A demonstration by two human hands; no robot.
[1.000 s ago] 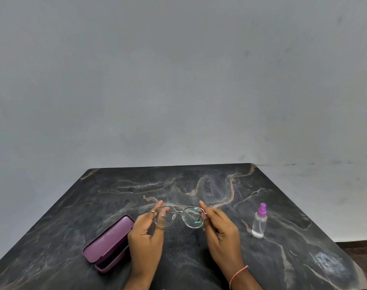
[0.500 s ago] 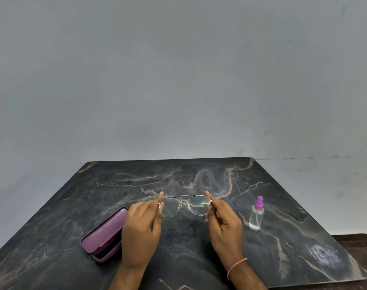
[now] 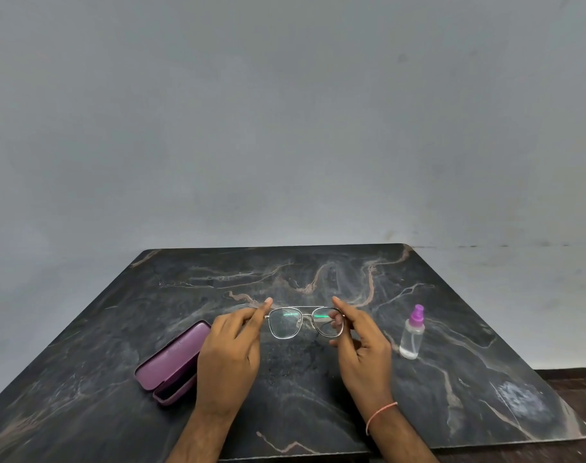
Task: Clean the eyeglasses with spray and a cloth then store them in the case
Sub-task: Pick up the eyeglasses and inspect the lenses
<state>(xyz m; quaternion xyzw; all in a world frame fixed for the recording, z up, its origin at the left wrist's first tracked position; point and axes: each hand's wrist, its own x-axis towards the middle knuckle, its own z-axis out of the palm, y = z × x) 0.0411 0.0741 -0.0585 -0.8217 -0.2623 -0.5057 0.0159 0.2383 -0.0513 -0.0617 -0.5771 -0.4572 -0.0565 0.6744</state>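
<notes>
Both hands now hold the glasses [image 3: 305, 322] out level at lower centre, left hand [image 3: 230, 354] and right hand [image 3: 358, 337] pinching the frame's ends; bottle [image 3: 412, 332] and open case [image 3: 173, 362] untouched, cleaning seemingly unstarted.

Glasses [image 3: 305, 322] mid-table [image 3: 318, 262] btwn hands; open case [image 3: 171, 362] left, spray bottle [image 3: 411, 335] right.

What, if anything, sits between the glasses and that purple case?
Only the left hand, which pinches the eyeglasses at one end. The open purple case lies just beyond it on the table.
</notes>
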